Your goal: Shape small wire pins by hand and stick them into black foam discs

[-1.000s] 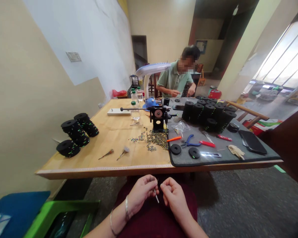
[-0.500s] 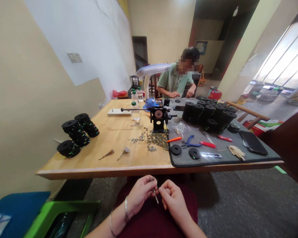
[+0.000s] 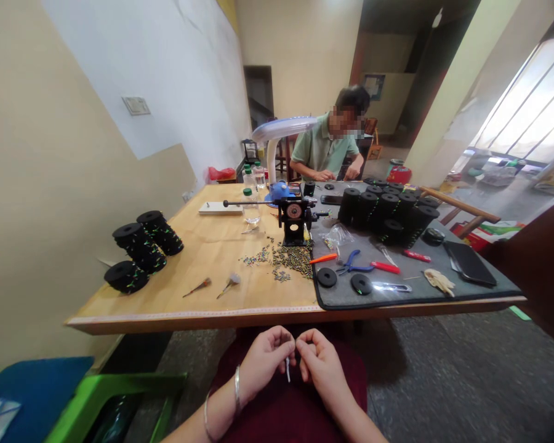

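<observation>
Over my lap, in front of the table edge, my left hand (image 3: 273, 357) is closed in a pinch on a thin whitish strip (image 3: 287, 370) that hangs below the fingers. Its exact kind is too small to make out. My right hand (image 3: 317, 362) is also closed, thumb against forefinger, with its fingertips close against those of the left. Whatever it pinches is hidden. Beyond the hands, a pile of small metallic pieces (image 3: 295, 259) lies by a black clamp-like device (image 3: 293, 221) on the table.
On the wooden table (image 3: 166, 301) stand black foam spools (image 3: 132, 240) at left and several more (image 3: 390, 209) at right. The grey mat (image 3: 425, 295) carries blue pliers (image 3: 356, 263), red-handled tools and a phone. A co-worker (image 3: 325, 147) sits opposite, behind a lamp (image 3: 284, 127).
My right hand has moved slightly left, bringing its fingertips up against the left hand's. The whitish strip now hangs more upright.
</observation>
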Available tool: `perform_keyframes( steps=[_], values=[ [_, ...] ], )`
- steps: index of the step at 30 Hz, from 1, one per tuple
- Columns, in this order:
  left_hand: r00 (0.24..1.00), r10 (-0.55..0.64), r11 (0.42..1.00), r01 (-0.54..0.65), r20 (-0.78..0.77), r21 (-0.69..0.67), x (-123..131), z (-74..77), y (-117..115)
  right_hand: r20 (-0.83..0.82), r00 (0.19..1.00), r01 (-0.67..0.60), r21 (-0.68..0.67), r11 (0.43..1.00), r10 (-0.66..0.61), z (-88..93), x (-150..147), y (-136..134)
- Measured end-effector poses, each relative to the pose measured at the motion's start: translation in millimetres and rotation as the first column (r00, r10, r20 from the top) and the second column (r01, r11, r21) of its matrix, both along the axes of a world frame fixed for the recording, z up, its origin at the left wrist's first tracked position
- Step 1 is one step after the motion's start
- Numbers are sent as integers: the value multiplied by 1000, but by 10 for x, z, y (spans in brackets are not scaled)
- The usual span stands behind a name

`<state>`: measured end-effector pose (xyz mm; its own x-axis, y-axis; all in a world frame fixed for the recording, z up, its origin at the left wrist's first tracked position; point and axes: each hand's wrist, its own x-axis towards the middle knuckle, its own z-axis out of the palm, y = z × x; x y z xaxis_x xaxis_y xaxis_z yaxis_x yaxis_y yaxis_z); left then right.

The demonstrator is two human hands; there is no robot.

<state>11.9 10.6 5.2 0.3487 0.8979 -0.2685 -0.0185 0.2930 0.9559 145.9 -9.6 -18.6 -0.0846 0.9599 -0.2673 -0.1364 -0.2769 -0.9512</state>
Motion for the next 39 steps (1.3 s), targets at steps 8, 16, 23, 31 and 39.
perform_keyframes(
  steps=[8,16,23,31,39],
  values=[
    [998,-32,999,33,-62,18,21,-25,-7,-58,998,17,-21,1000,-18,22,-1,-2],
    [999,-45,999,45,6,11,1,-8,-3,-85,993,76,-27,997,-78,-26,48,21],
    [998,-54,998,55,-31,24,11,-8,2,-90,993,75,-13,997,-76,-39,46,21],
    [969,2,983,45,-248,180,4,-94,15,-42,998,41,-21,999,-42,-12,37,16],
    [913,62,956,62,-403,287,-27,13,7,-106,993,-63,-37,997,59,-29,46,38]
  ],
)
